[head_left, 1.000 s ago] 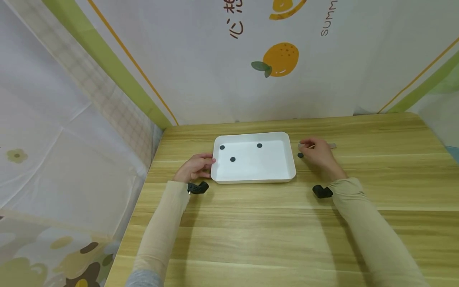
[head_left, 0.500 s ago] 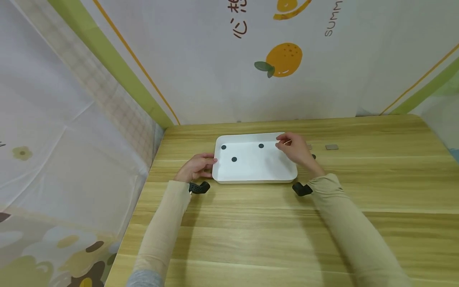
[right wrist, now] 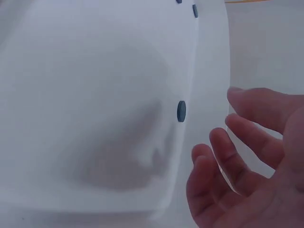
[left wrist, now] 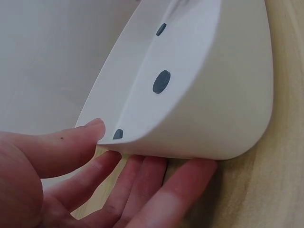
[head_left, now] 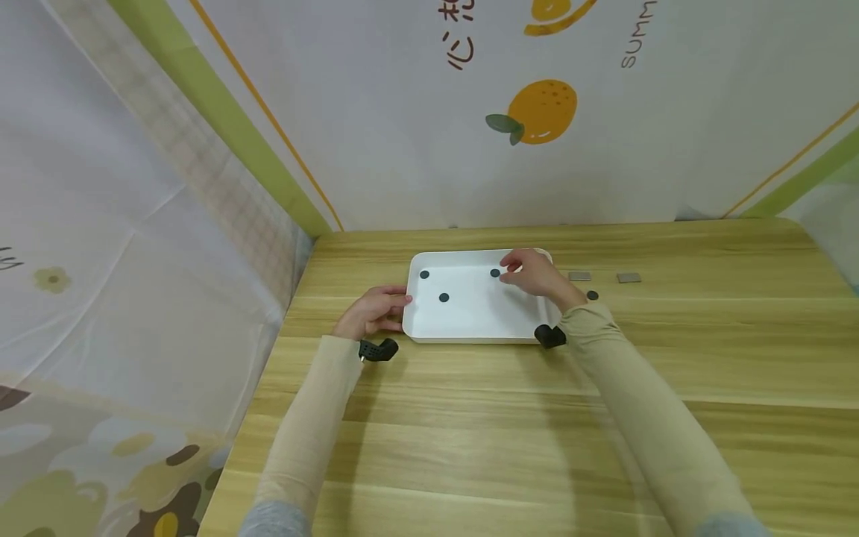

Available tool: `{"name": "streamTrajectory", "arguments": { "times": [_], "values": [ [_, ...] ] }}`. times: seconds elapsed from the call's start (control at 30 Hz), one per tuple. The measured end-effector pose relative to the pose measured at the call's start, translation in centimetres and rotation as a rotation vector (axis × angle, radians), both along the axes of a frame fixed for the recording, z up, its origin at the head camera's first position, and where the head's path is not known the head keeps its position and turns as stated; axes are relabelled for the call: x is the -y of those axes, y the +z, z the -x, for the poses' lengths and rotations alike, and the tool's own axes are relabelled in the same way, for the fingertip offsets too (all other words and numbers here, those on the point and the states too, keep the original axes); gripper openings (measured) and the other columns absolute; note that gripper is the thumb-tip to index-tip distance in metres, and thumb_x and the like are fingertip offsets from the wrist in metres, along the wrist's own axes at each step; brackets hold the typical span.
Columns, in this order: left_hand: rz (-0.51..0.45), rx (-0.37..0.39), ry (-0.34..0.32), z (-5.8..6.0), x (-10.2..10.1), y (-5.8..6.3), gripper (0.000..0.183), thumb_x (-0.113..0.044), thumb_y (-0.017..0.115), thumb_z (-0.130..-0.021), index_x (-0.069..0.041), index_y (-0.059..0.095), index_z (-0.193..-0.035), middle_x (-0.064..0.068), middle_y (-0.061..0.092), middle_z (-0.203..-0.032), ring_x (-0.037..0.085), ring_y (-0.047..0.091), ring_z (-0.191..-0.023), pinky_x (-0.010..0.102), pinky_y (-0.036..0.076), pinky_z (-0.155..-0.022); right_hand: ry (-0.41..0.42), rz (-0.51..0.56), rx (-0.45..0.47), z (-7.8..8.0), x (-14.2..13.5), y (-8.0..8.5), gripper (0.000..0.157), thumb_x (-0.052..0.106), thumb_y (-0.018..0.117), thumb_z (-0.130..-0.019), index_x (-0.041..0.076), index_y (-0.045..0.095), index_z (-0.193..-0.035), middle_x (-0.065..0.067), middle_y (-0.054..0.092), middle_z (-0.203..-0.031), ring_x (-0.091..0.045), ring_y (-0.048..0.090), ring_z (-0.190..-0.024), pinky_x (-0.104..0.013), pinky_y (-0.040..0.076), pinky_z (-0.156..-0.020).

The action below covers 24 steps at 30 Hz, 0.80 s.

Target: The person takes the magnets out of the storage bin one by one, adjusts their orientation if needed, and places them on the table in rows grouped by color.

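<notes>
A shallow white tray (head_left: 463, 321) lies on the wooden table, with three small dark round discs inside. One disc (head_left: 424, 274) is in the far left corner, another disc (head_left: 444, 297) left of the middle. My left hand (head_left: 373, 312) grips the tray's left end, thumb on the rim and fingers against the outer wall, as the left wrist view shows. Over the tray's right half hovers my right hand (head_left: 533, 274), fingers loosely bent and holding nothing. Close by its fingertips is the third disc (right wrist: 181, 111), near the tray's back wall.
Right of the tray, two small flat grey rectangular pieces lie on the table: one piece (head_left: 580, 276) nearer, another piece (head_left: 628, 277) farther right. A fourth dark disc (head_left: 593, 295) lies just below the nearer one. Behind the table hangs a printed white cloth (head_left: 429, 164).
My right hand has moved left from beside the tray to over it, stopping near the back disc and uncovering the two grey pieces. The left hand has stayed at the tray's end.
</notes>
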<state>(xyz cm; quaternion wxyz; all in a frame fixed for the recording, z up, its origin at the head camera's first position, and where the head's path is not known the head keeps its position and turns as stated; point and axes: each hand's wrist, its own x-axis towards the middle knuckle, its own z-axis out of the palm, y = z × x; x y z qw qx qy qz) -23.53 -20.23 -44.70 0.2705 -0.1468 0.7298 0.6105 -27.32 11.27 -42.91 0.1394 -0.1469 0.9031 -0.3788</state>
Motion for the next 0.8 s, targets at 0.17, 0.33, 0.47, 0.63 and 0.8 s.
{"name": "streamTrajectory", "arguments": {
  "times": [0.17,0.33,0.47,0.63,0.8],
  "values": [
    [-0.009,-0.013,-0.008,0.0,0.0,-0.2,0.05,-0.014,0.056,-0.097,-0.006,0.041,-0.145,0.019,0.058,-0.129,0.017,0.065,-0.09,0.028,0.058,-0.065,0.048,-0.078,0.0,0.7,0.1,-0.2,0.036,0.013,0.061,-0.093,-0.006,0.057,-0.123,-0.022,0.058,-0.114,-0.032,0.053,-0.104,-0.042,0.045,-0.091],
    [-0.011,-0.017,-0.012,0.0,-0.1,-0.2,0.05,-0.013,0.055,-0.098,-0.005,0.04,-0.145,0.019,0.057,-0.129,0.017,0.065,-0.09,0.027,0.058,-0.063,0.062,-0.123,0.007,1.3,0.3,-0.4,0.036,0.012,0.061,-0.092,-0.006,0.057,-0.123,-0.021,0.058,-0.111,-0.031,0.053,-0.101,-0.041,0.045,-0.091],
    [-0.008,-0.015,-0.011,-0.1,-0.1,0.0,0.05,-0.013,0.055,-0.098,-0.005,0.04,-0.145,0.016,0.06,-0.122,0.016,0.065,-0.089,0.026,0.057,-0.061,0.098,-0.147,0.002,1.7,0.6,-0.6,0.037,0.009,0.059,-0.092,-0.007,0.055,-0.126,-0.022,0.058,-0.111,-0.031,0.053,-0.101,-0.04,0.045,-0.091],
    [-0.01,-0.015,-0.008,-0.2,-0.1,0.2,0.05,-0.013,0.055,-0.098,-0.005,0.04,-0.145,0.016,0.06,-0.121,0.018,0.065,-0.09,0.026,0.057,-0.061,0.151,-0.214,0.025,2.0,1.3,-1.0,0.045,0.004,0.052,-0.093,-0.005,0.048,-0.137,-0.024,0.054,-0.119,-0.032,0.05,-0.105,-0.043,0.044,-0.095],
    [-0.016,-0.007,0.007,-0.2,-0.1,0.1,0.05,-0.013,0.055,-0.098,-0.006,0.04,-0.145,0.017,0.059,-0.126,0.017,0.065,-0.09,0.027,0.058,-0.064,0.142,-0.255,0.038,2.0,1.8,-1.3,0.047,0.005,0.05,-0.093,-0.002,0.045,-0.14,-0.024,0.05,-0.122,-0.033,0.047,-0.107,-0.047,0.042,-0.099]
  ]
}}
